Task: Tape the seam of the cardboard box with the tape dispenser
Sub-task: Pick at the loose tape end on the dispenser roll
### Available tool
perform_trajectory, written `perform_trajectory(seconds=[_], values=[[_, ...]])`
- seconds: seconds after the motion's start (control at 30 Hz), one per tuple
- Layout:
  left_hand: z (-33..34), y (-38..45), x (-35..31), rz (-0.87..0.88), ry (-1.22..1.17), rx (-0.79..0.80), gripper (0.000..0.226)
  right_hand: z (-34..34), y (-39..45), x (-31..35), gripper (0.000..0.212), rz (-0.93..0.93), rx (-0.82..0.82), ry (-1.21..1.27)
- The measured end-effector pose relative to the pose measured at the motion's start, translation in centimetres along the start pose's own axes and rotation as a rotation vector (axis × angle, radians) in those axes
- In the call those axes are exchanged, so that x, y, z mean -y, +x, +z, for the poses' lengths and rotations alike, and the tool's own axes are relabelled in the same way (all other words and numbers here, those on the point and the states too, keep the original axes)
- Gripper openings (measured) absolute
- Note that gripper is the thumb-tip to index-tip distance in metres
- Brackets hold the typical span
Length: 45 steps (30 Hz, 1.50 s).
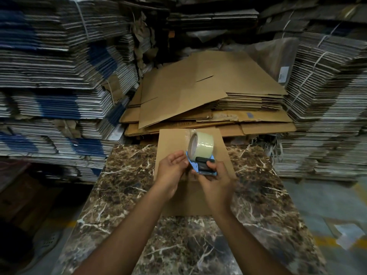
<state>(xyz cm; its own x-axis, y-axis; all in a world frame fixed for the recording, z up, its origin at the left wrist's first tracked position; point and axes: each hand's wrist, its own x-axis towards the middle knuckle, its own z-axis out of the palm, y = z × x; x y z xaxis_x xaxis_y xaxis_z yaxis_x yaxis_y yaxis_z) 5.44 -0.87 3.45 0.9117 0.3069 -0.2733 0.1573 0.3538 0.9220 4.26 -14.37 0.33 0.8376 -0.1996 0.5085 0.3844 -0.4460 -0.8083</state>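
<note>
- Forearms reach in from the near edge, both bare, meeting over the middle of the desk (111, 197), whose top is dark brown marble with white veins.
- Right hand (215, 187) is closed around the lower part of the tape dispenser (200, 165), fingers wrapped over its black and blue body, thumb on the near side.
- Left hand (171, 171) is mostly open, palm turned toward the dispenser, fingers loosely extended and touching the blue side plate; it grips nothing firmly that I can make out.
- Tape roll (200, 144), pale and translucent, sits on the dispenser's upper end, tilted away from the person, above both hands.
- Cardboard box (172, 141) lies on the desk under the hands, plain brown, its far edge reaching past the desk's back edge. A fold line or seam runs across it just below the hands; the hands hide much of it, so I cannot tell whether any tape is laid there.
- Beyond the desk a stack of flattened brown cartons (208, 92) lies in a loose, skewed heap.
- Bundles of flattened grey and blue cardboard (55, 66) tower on the left, more grey bundles (325, 108) on the right, tied with white straps, with darker piles behind.
</note>
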Motion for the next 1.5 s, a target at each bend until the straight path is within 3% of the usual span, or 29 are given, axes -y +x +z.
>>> perform_trajectory(seconds=[0.27, 0.5, 0.63, 0.73, 0.9, 1.13, 1.27, 1.5], values=[[-2.2, -1.3, 0.5, 0.278, 0.465, -0.007, 0.033, 1.6, -1.5, -1.1, 0.049, -0.243, 0.165, -0.24], [-4.4, -3.6, 2.7, 0.428, 0.579, 0.003, 0.031, 0.3, -2.4, -3.6, 0.06, -0.14, 0.451, -0.2], [-4.9, -4.2, 3.6, 0.493, 0.64, -0.015, 0.036, -1.4, -1.0, -2.6, 0.043, -0.182, 0.444, -0.076], [-4.7, -4.2, 3.9, 0.636, 0.801, -0.041, 0.043, -1.7, -0.2, -2.3, 0.028, -0.228, 0.4, -0.097], [-4.0, -4.0, 4.0, 0.759, 0.817, -0.072, 0.034, -1.5, -0.2, -2.4, 0.018, -0.274, 0.323, -0.112], [-3.5, -4.2, 4.7, 0.773, 0.743, -0.159, 0.019, -1.2, -1.0, -0.9, 0.014, -0.197, 0.233, -0.09], [-2.8, -4.8, 5.0, 0.699, 0.637, -0.236, 0.016, -1.1, -1.8, -0.5, 0.015, -0.028, 0.247, 0.002], [-2.6, -5.0, 4.7, 0.589, 0.566, -0.238, 0.014, -1.1, -1.7, -0.5, 0.013, 0.039, 0.289, 0.013]])
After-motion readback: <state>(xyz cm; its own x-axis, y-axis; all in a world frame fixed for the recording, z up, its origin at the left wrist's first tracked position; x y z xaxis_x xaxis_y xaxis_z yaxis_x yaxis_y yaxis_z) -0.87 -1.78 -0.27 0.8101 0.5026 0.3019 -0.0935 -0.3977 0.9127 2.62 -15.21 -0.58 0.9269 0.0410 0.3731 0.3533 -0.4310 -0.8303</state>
